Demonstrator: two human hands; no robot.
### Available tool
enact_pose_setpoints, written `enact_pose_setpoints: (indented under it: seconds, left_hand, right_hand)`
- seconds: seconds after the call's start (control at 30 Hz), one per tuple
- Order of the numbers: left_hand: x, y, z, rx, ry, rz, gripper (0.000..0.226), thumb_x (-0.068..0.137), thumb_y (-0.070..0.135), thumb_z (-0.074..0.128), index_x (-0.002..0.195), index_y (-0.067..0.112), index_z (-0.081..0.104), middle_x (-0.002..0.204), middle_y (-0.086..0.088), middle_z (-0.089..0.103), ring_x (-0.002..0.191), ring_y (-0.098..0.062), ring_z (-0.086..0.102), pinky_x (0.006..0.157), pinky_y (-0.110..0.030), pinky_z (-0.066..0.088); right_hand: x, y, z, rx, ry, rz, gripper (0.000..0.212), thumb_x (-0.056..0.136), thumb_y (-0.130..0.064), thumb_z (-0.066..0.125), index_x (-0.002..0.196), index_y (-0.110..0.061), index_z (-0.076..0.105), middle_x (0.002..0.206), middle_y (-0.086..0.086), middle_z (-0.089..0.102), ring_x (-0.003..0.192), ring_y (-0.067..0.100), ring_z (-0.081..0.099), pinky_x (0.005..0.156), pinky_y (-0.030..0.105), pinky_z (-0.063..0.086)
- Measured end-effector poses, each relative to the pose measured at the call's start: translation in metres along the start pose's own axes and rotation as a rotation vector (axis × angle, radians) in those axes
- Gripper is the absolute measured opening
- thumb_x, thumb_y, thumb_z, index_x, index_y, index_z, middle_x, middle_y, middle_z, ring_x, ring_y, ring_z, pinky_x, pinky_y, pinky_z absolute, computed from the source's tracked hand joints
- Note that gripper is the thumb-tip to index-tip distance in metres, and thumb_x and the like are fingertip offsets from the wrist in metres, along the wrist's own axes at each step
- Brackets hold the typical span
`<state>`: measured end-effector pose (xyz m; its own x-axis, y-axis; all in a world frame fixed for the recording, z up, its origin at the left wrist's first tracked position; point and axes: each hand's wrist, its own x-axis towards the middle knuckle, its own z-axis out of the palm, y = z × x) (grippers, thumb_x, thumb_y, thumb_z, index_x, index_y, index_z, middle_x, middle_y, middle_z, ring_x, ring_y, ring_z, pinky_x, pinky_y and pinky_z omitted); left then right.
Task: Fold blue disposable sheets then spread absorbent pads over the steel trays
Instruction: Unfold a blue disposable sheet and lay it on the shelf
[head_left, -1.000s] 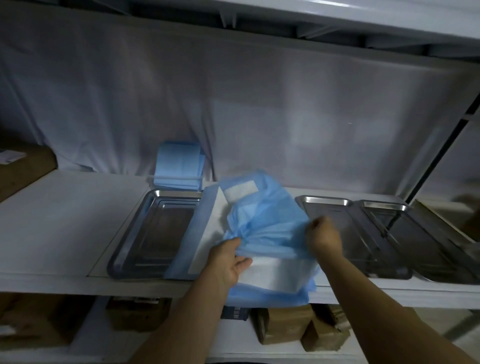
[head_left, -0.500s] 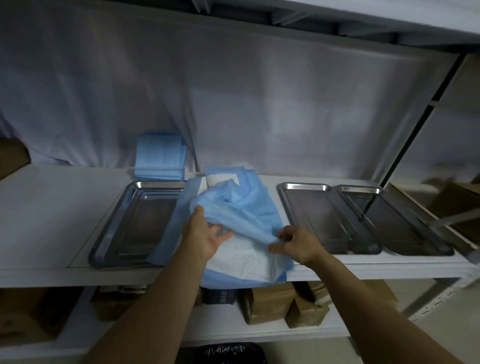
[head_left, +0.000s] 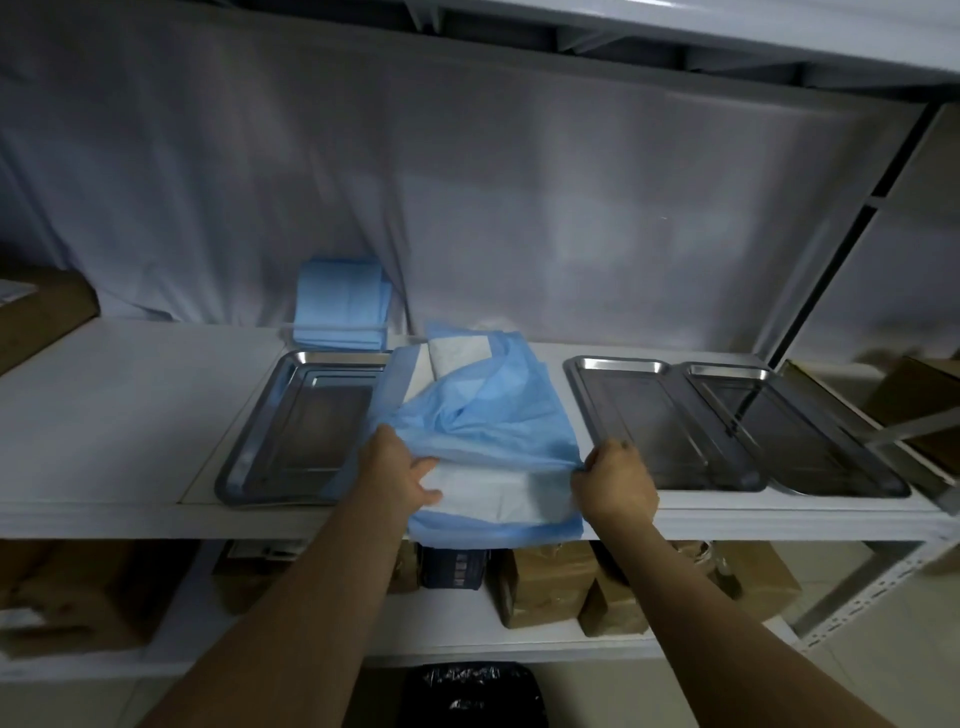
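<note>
On a white shelf (head_left: 130, 395) beside steel trays (head_left: 306, 426), the left hand (head_left: 397, 470) and right hand (head_left: 615, 480) have fingers clamped on a blue sheet (head_left: 493, 415).

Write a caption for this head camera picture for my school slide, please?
Two hands, left and right, pull a blue sheet flat on a shelf between steel trays.

The sheet (head_left: 498, 421) I hold is light blue, the pad (head_left: 498, 493) white, the trays (head_left: 306, 421) shiny grey, the shelf (head_left: 119, 395) white.
</note>
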<state>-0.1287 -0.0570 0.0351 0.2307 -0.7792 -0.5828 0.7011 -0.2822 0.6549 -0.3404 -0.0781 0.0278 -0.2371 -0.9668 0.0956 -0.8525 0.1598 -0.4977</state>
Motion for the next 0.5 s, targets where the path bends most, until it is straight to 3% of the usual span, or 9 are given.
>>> enact_pose_setpoints:
  seconds: [0.1,0.27,0.33,0.4,0.43,0.5]
  left_hand:
    - [-0.005,-0.013,-0.007,0.086,0.021,-0.057,0.042,0.101,0.034,0.030,0.136,0.013,0.042,0.140,-0.012,0.046,0.128,-0.029,0.047,0.104,-0.061,0.027]
    - [-0.018,-0.036,0.002,0.121,-0.015,-0.032,0.037,0.102,0.022,0.032,0.134,0.009,0.045,0.134,-0.014,0.050,0.127,-0.029,0.049,0.101,-0.051,0.035]
    - [-0.022,-0.047,0.006,0.162,-0.011,-0.037,0.036,0.102,0.015,0.029,0.134,0.005,0.044,0.117,-0.011,0.054,0.112,-0.031,0.056,0.083,-0.043,0.042]
    - [-0.021,-0.056,0.004,0.193,0.018,-0.045,0.033,0.101,0.009,0.034,0.131,0.002,0.045,0.103,-0.010,0.052,0.083,-0.027,0.055,0.071,-0.040,0.042]
    - [-0.018,-0.058,0.002,0.222,0.025,-0.042,0.033,0.099,0.007,0.041,0.130,0.001,0.045,0.105,-0.011,0.051,0.077,-0.024,0.052,0.070,-0.041,0.043]
    - [-0.009,-0.059,-0.004,0.249,0.059,-0.005,0.037,0.093,0.007,0.053,0.129,0.000,0.047,0.113,-0.015,0.050,0.084,-0.026,0.054,0.069,-0.039,0.048]
  right_hand:
    - [-0.004,0.010,0.004,0.176,-0.076,0.149,0.021,0.088,-0.008,0.052,0.108,-0.005,0.055,0.109,0.014,0.061,0.099,0.031,0.060,0.079,0.036,0.048]
    - [0.004,0.016,-0.029,0.287,0.301,0.096,0.024,0.089,-0.002,0.052,0.113,-0.004,0.051,0.121,0.016,0.049,0.101,0.036,0.057,0.086,0.044,0.048]
    - [0.007,0.024,-0.033,0.235,0.171,0.147,0.024,0.092,-0.008,0.050,0.116,-0.007,0.048,0.119,0.015,0.052,0.102,0.036,0.058,0.084,0.043,0.049]
    - [0.005,0.037,-0.024,0.175,-0.107,0.201,0.027,0.091,-0.008,0.050,0.118,-0.009,0.047,0.117,0.016,0.058,0.102,0.036,0.060,0.087,0.047,0.052]
    - [0.002,0.043,-0.020,0.142,-0.189,0.203,0.032,0.089,-0.005,0.050,0.121,-0.010,0.048,0.116,0.016,0.059,0.100,0.036,0.061,0.086,0.048,0.053]
    - [-0.002,0.051,-0.016,0.084,-0.178,0.170,0.036,0.089,-0.003,0.046,0.123,-0.013,0.051,0.111,0.013,0.063,0.095,0.033,0.063,0.083,0.045,0.055]
